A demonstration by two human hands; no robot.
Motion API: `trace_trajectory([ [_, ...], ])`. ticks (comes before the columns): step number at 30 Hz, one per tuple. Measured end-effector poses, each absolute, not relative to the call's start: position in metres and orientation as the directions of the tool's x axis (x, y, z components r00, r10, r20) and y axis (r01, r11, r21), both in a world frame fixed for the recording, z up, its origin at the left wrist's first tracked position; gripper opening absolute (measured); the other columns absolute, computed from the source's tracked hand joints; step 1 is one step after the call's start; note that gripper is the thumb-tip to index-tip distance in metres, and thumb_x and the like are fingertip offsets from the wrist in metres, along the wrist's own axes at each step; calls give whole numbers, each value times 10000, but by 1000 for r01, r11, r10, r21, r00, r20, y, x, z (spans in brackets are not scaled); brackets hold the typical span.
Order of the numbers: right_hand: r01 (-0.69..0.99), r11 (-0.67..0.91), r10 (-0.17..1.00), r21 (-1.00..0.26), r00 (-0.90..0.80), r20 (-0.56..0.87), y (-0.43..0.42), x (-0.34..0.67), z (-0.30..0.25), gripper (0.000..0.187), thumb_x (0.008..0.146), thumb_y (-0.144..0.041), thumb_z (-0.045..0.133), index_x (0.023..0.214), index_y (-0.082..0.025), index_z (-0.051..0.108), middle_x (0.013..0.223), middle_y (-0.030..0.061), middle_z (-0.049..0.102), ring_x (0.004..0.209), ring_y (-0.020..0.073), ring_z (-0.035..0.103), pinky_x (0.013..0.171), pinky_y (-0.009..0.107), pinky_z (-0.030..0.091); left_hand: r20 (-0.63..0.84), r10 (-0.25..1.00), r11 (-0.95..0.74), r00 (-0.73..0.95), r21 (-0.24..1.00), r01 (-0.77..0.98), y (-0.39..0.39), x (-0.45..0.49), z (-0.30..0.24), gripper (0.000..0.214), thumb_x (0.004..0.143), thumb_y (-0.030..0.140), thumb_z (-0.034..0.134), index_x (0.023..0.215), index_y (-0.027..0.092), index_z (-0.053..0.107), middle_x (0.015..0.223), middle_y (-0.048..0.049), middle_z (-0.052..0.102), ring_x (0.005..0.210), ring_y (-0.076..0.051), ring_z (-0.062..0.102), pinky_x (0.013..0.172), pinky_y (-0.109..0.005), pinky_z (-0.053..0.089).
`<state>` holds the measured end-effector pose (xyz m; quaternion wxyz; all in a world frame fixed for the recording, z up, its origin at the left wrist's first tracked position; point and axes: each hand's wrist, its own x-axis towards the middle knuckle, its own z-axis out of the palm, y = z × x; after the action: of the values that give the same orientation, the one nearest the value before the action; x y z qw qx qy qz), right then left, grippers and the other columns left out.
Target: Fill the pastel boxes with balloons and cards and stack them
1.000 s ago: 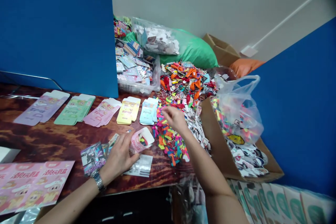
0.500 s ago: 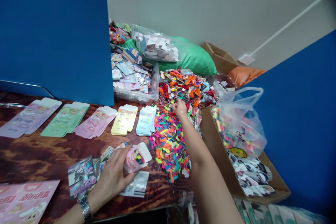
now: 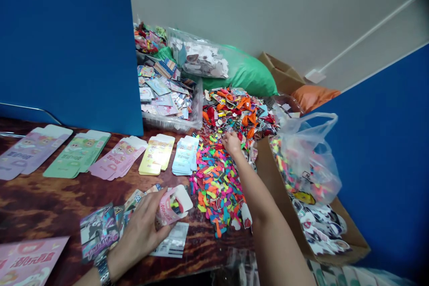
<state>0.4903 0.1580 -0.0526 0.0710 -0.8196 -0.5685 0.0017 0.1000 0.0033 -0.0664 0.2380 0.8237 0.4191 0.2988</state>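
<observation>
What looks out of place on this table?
The loose heap of small multicoloured balloon-like pieces looks odd: it sprawls uncontained across the dark wooden table, right against the neat stack of pale blue printed card blanks. The right hand is at its far edge.

A dark wood-grain table [image 3: 40,201] carries rows of pastel card box blanks [image 3: 157,154]; apparently loose balloons [image 3: 217,192] lie beside them.

We see bright, even light and only soft shadows. The plastic bag [image 3: 306,156] has a small shine. The small balloons [image 3: 217,192] look sharp, but the top right corner goes dark and the blue board [image 3: 378,152] looks bent.
</observation>
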Motion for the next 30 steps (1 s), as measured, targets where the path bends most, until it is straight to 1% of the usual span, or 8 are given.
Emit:
trace_trajectory([
  [5, 926, -350, 909, -141, 372, 188, 165, 486, -36, 365, 925, -296, 465, 1238, -159, 592, 1339, 159, 456, 964, 197, 610, 875, 291, 457, 283, 837, -529, 469, 637, 560, 3, 100, -65, 669, 815, 335, 636, 1417, 216, 370, 1283, -128, 590, 1160, -284, 590, 955, -417, 517],
  [7, 931, -333, 910, -150, 359, 206, 177, 483, -26, 389, 957, -299, 413, 1301, -174, 547, 1369, 152, 452, 996, 188, 607, 896, 281, 443, 280, 834, -532, 475, 634, 561, 2, 100, -65, 666, 822, 329, 631, 1421, 210, 364, 1293, -128, 583, 1174, -279, 582, 961, -411, 515],
  [10, 941, -302, 932, -156, 325, 158, 204, 476, -19, 321, 944, -318, 486, 1223, -214, 606, 1189, 97, 616, 996, 191, 620, 884, 268, 440, 275, 833, -534, 480, 626, 568, 2, 101, -66, 670, 820, 324, 634, 1421, 207, 361, 1292, -128, 581, 1187, -281, 574, 975, -418, 510],
  [13, 927, -341, 929, -156, 358, 98, 226, 469, -21, 246, 915, -302, 570, 1125, -201, 648, 1044, 91, 683, 1000, 220, 632, 866, 303, 459, 285, 833, -538, 473, 615, 577, 1, 103, -65, 668, 821, 337, 636, 1415, 204, 361, 1289, -138, 581, 1187, -288, 575, 978, -431, 509],
  [18, 885, -420, 896, -201, 439, 60, 235, 467, -22, 299, 946, -358, 586, 1177, -170, 600, 1168, 78, 626, 1009, 205, 631, 864, 403, 538, 261, 842, -520, 473, 625, 582, -1, 106, -58, 691, 818, 317, 634, 1432, 219, 331, 1318, -144, 566, 1220, -306, 553, 997, -452, 494],
  [23, 867, -385, 891, -316, 438, 117, 227, 471, -4, 351, 939, -355, 601, 1240, -178, 567, 1239, 85, 589, 1054, 219, 617, 877, 419, 543, 248, 841, -513, 481, 647, 564, 0, 107, -51, 709, 824, 322, 639, 1445, 228, 310, 1318, -137, 565, 1211, -301, 553, 1014, -459, 479],
  [26, 856, -330, 893, -398, 420, 164, 218, 471, 5, 298, 952, -340, 578, 1196, -170, 593, 1188, 81, 623, 1027, 206, 626, 888, 417, 533, 240, 853, -490, 464, 673, 554, 2, 106, -50, 722, 814, 316, 649, 1447, 221, 315, 1323, -138, 555, 1220, -303, 544, 1017, -460, 475],
  [30, 832, -202, 910, -516, 354, 215, 198, 466, 14, 228, 931, -225, 509, 1092, -174, 663, 1017, 63, 709, 934, 188, 652, 881, 337, 503, 216, 880, -437, 424, 719, 541, 2, 109, -49, 710, 814, 373, 662, 1430, 214, 348, 1320, -144, 553, 1229, -315, 535, 1013, -475, 467],
])
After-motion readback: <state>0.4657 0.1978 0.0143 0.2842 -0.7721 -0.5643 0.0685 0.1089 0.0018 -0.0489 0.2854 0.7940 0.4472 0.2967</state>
